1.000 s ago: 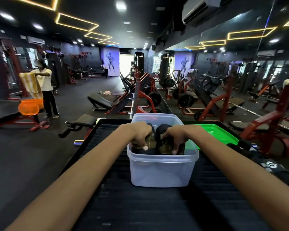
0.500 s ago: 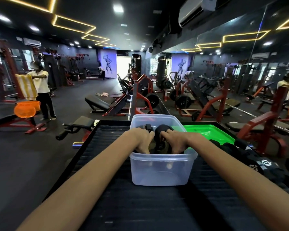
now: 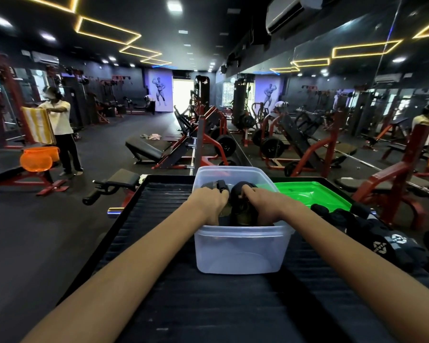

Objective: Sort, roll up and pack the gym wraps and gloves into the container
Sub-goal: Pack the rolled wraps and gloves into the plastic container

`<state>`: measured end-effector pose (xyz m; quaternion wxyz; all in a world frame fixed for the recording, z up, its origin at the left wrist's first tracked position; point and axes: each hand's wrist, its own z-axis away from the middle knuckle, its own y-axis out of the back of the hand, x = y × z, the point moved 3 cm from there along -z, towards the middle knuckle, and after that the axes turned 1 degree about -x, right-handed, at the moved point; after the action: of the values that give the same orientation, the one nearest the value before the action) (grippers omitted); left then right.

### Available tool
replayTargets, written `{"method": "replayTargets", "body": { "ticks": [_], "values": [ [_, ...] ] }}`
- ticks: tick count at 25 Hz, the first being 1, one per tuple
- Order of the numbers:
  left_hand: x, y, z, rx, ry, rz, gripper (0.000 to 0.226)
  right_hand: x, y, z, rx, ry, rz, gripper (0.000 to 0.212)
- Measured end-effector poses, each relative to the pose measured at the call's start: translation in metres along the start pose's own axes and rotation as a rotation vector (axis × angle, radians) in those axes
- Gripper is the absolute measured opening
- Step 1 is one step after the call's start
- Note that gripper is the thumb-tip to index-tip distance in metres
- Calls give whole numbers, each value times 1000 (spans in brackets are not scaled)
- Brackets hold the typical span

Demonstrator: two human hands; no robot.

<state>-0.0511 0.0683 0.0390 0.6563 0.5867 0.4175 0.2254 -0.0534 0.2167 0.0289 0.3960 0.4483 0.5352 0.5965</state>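
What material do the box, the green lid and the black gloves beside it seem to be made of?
The box looks like frosted, half-clear plastic: dark shapes show dimly through its wall. The green lid seems glossy moulded plastic, with bright highlights on its raised rim. The black gloves look like matte fabric, perhaps with synthetic padding; they lie soft and lumpy, with white printed logos. The exact cloth cannot be told.

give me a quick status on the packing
Both hands, left and right, pressing rolled wraps into clear container. Black gloves unpacked, green lid off.
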Motion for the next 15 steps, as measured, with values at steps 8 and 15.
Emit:
{"method": "replayTargets", "body": {
  "ticks": [8,15],
  "values": [
    [-17,16,3,-26,20,345,84,7,25,9,-121,14,-162,77],
    [6,52,3,242,-61,658,49,56,57,50,290,-18,-723,43]
  ]
}}
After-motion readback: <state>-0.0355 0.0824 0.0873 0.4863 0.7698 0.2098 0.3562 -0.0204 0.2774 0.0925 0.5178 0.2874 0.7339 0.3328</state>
